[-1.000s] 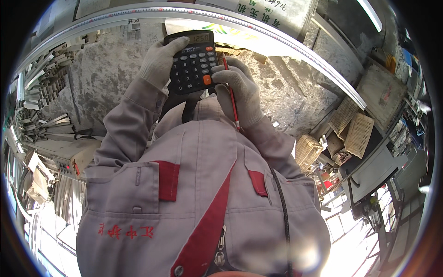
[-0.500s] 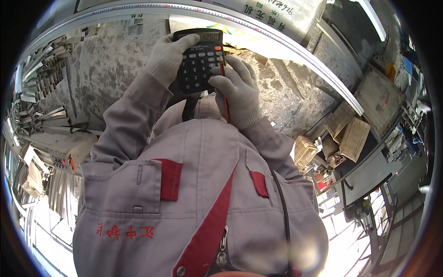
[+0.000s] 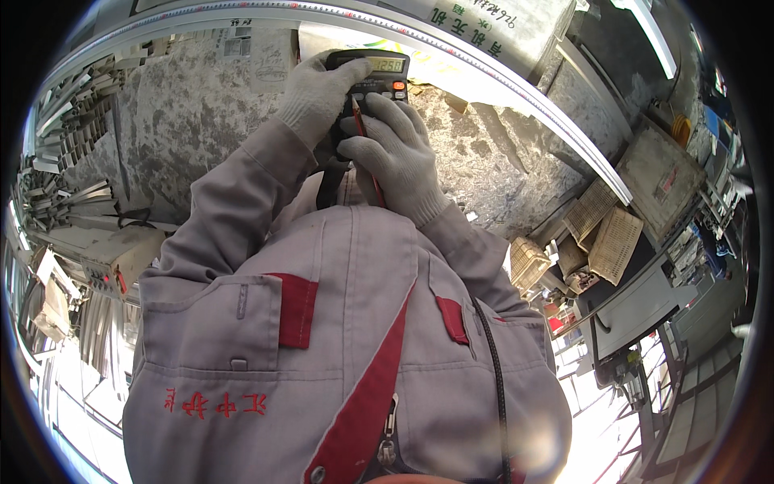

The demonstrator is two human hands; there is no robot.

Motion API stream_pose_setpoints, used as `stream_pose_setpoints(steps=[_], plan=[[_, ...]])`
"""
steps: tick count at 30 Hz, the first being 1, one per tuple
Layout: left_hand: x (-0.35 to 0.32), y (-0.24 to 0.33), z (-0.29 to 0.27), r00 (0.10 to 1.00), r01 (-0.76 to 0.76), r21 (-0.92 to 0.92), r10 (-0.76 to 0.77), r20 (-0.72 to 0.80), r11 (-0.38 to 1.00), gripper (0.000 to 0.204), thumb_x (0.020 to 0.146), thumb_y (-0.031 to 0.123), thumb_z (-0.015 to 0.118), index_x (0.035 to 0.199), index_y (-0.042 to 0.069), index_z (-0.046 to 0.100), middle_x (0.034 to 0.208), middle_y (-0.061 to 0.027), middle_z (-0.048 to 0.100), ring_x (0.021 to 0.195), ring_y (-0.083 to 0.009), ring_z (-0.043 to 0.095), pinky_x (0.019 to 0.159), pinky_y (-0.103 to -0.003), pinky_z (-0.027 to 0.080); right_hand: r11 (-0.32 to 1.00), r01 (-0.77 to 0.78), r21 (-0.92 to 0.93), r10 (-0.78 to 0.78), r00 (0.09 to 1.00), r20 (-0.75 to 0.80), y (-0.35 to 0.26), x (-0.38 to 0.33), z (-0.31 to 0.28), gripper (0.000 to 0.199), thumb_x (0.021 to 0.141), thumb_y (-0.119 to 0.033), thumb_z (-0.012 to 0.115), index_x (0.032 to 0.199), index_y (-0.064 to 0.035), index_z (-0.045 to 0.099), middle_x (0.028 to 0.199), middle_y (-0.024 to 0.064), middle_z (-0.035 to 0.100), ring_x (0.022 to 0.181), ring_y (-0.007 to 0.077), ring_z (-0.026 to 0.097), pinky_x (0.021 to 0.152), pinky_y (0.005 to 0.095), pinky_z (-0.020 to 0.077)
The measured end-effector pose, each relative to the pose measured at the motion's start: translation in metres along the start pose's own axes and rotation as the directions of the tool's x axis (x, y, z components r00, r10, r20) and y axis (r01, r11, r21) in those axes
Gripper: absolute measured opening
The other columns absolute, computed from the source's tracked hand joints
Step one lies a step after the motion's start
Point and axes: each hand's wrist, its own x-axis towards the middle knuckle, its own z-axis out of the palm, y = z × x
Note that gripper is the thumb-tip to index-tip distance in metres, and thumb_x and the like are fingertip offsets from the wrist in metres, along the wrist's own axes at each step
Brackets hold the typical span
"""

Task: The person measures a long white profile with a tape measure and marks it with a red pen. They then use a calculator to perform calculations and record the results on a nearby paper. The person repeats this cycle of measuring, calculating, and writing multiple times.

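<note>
In a grey knitted glove, my left hand [image 3: 316, 93] is closed on the left side of a black calculator [image 3: 385, 78], its thumb lying along the lit display. My right hand [image 3: 397, 160], gloved the same way, is bent over the lower keys and hides most of them. A slim red pencil [image 3: 359, 123] is gripped in the right hand, its tip pointing up at the keypad. Whether a right fingertip presses a key cannot be made out.
A long metal straightedge with a tape scale [image 3: 419, 44] arcs beyond the calculator over a stained grey work surface [image 3: 193, 105]. Cut metal profiles [image 3: 85, 121] are heaped on the left. Wicker baskets [image 3: 615, 244] stand on the right, near a board [image 3: 663, 173].
The calculator has shifted slightly right in my left hand. My right hand has moved left over the keys, covering more of them, and the pencil leans further left.
</note>
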Motion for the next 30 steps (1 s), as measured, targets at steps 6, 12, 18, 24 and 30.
stream_pose_setpoints(steps=[6,12,18,24,30], plan=[[0.001,-0.001,-0.002,1.0,-0.022,0.023,0.022,-0.008,0.999,0.029,0.101,0.017,0.073,0.119,-0.006,0.071,0.099,-0.0116,0.077,0.077,-0.0161,0.075,0.064,-0.03,0.063,1.0,-0.015,-0.006,0.015,1.0,0.002,-0.002,-0.001,0.001,0.023,0.083,-0.007,0.078,0.103,-0.017,0.07,0.118,0.0065,0.075,0.13,0.0367,0.063,0.11,0.0557,0.0496],[0.002,0.005,-0.01,0.999,0.025,0.081,-0.022,-0.034,0.996,0.028,0.104,0.017,0.07,0.124,-0.003,0.07,0.107,-0.0098,0.076,0.088,-0.015,0.075,0.077,-0.029,0.063,1.0,0.011,0.02,-0.011,1.0,0.026,-0.004,0.0,0.0,0.023,0.083,-0.008,0.079,0.103,-0.0176,0.071,0.118,0.0061,0.076,0.13,0.0375,0.063,0.11,0.0556,0.0505],[0.004,-0.002,-0.018,1.0,-0.017,-0.02,0.016,-0.019,1.0,0.028,0.101,0.017,0.074,0.119,-0.003,0.069,0.094,-0.0103,0.076,0.07,-0.0153,0.075,0.06,-0.03,0.064,1.0,-0.024,-0.005,0.024,0.999,0.032,-0.005,-0.007,0.001,0.028,0.082,-0.003,0.079,0.104,-0.0173,0.069,0.116,0.0056,0.076,0.13,0.0379,0.064,0.106,0.0533,0.0534],[0.01,-0.004,-0.039,0.999,0.018,-0.022,-0.019,-0.04,1.0,0.026,0.1,0.016,0.075,0.119,-0.001,0.069,0.093,-0.0087,0.077,0.069,-0.0143,0.076,0.06,-0.028,0.065,0.978,-0.207,-0.011,0.203,0.969,-0.141,0.01,-0.024,-0.009,0.034,0.077,0.005,0.077,0.101,-0.0173,0.069,0.111,0.0019,0.076,0.126,0.0361,0.065,0.101,0.0488,0.0569],[0.012,-0.001,-0.049,0.998,0.055,-0.001,-0.055,0.02,0.998,0.027,0.1,0.017,0.075,0.118,-0.002,0.069,0.093,-0.009,0.077,0.07,-0.0148,0.077,0.06,-0.028,0.065,0.977,-0.214,-0.012,0.21,0.968,-0.14,0.011,-0.034,-0.009,0.034,0.078,0.007,0.076,0.101,-0.0169,0.069,0.109,0.0026,0.077,0.123,0.036,0.067,0.099,0.0476,0.0574]])
